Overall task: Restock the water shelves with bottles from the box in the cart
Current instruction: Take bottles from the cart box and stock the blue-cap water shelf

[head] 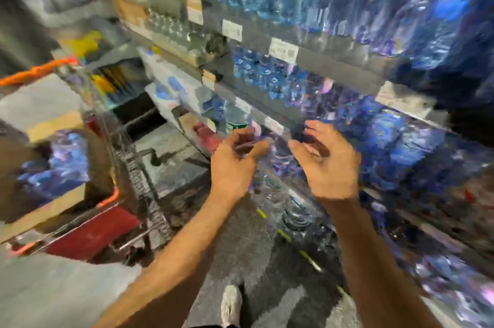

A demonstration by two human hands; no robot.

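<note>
- Nearest: a pale shoe [231, 306] on the dark speckled floor [267, 282], at the bottom edge between the two forearms.
- Both bare forearms reach up and forward from the bottom of the view toward the lower shelves. The whole view is heavily smeared by motion.
- Left hand [235, 164]: back of hand toward the camera, fingers curled inward. Something clear and glinting sits at the fingertips, but blur prevents telling whether the hand grips it or only hovers beside it.
- Right hand [327, 164]: fingers loosely curled, thumb spread toward the left hand, palm facing left. No object is clearly enclosed; cannot tell whether it holds anything.
- Between and just below the hands: a clear bottle [275, 167], faint and transparent, standing roughly upright in front of the lower shelf edge. Contact with either hand is not readable.
- Water shelves [334, 57] fill the right and top: grey shelf edges with white price tags [283, 49], rows of blue-labelled bottles [256, 71] above, shrink-wrapped blue packs [401, 145] on the lower level right of the hands.
- Left side: wire cart [139, 183] with an orange-trimmed rim. Inside it an open cardboard box [45, 127] holds blue-capped bottles [61, 164].
- The box is well apart from both hands, to their left.
- A red panel [96, 231] shows low on the cart.
</note>
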